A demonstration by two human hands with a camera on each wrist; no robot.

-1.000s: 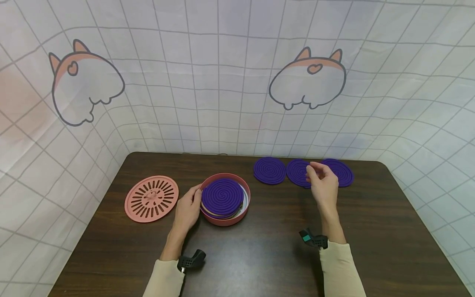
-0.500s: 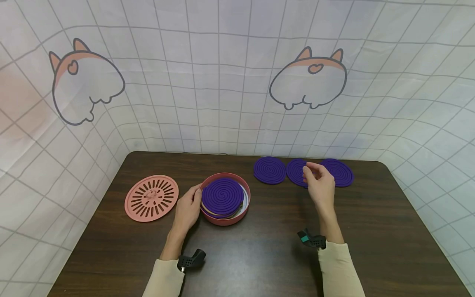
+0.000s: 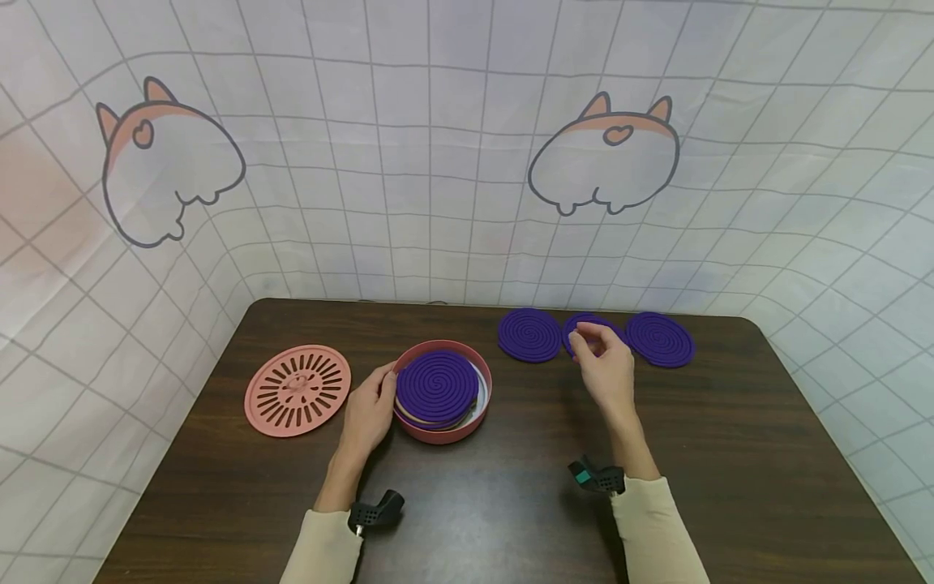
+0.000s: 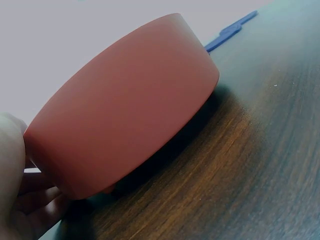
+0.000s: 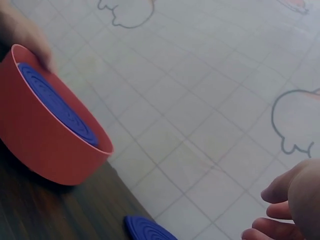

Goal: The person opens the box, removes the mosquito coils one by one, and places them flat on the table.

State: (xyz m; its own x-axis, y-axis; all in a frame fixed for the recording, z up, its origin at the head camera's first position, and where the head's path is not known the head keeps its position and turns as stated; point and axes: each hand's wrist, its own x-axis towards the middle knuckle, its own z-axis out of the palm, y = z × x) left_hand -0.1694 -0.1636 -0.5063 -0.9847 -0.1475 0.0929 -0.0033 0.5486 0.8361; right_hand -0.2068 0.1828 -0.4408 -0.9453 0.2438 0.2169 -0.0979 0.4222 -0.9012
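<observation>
My left hand (image 3: 368, 414) grips the left rim of a round red-pink box (image 3: 438, 437), thumb at the rim and fingers against the outer wall in the left wrist view. Inside the box lies a purple spiral coaster (image 3: 436, 385) on top of other round pieces, only their edges visible. My right hand (image 3: 607, 369) hovers loosely curled, holding nothing, before the middle coaster (image 3: 567, 327) of a back row and partly hiding it. To either side lie a left coaster (image 3: 529, 335) and a right coaster (image 3: 660, 339).
A pink slotted round lid (image 3: 297, 392) lies left of the box. All stand on a dark wooden table (image 3: 496, 503). Behind it hangs a white gridded cloth (image 3: 438, 162) with cartoon animal drawings. Each wrist wears a black camera mount.
My right hand has moved left, from between the middle and right coasters to in front of the middle one, baring the right coaster. My left hand and the box have stayed put.
</observation>
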